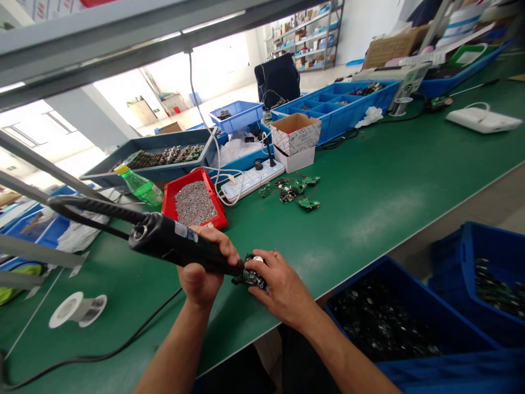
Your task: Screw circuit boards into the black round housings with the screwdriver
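Observation:
My left hand (pixel 205 271) grips a black electric screwdriver (pixel 172 243) whose body slants up to the left, with its cable trailing off. The tip end meets a small black and green part (pixel 252 273) that my right hand (pixel 283 287) holds down on the green table (pixel 369 208) near the front edge. A red tray (pixel 170 200) full of small silver screws stands just behind my left hand. Several small green circuit boards (pixel 295 191) with wires lie further back in the middle of the table.
A white power strip (pixel 250 180), a green bottle (pixel 141 189), a small cardboard box (pixel 295 139) and blue bins (pixel 328 106) stand at the back. A solder spool (pixel 76 309) lies at left. Blue crates (pixel 410 328) of dark parts sit below the front edge at right.

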Demonstrator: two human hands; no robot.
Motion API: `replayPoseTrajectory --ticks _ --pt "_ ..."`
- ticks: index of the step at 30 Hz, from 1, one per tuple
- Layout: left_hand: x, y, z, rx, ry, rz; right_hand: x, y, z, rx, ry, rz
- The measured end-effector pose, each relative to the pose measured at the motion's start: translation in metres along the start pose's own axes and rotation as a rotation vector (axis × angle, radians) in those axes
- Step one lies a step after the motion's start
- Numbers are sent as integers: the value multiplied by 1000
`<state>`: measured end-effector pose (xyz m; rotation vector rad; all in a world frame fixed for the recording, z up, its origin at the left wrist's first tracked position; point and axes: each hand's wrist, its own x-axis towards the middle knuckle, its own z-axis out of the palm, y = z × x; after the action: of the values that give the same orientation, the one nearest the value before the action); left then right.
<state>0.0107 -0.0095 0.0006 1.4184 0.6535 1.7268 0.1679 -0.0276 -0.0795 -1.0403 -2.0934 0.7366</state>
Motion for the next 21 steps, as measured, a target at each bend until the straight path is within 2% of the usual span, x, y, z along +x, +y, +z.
replayPoseTrajectory --ticks 12,21 --pt "-2 -2 4 -2 -4 -21 1 -1 1 -12 -13 6" --pt "-7 -9 0 -12 5 -22 2 0 2 -3 -5 -8"
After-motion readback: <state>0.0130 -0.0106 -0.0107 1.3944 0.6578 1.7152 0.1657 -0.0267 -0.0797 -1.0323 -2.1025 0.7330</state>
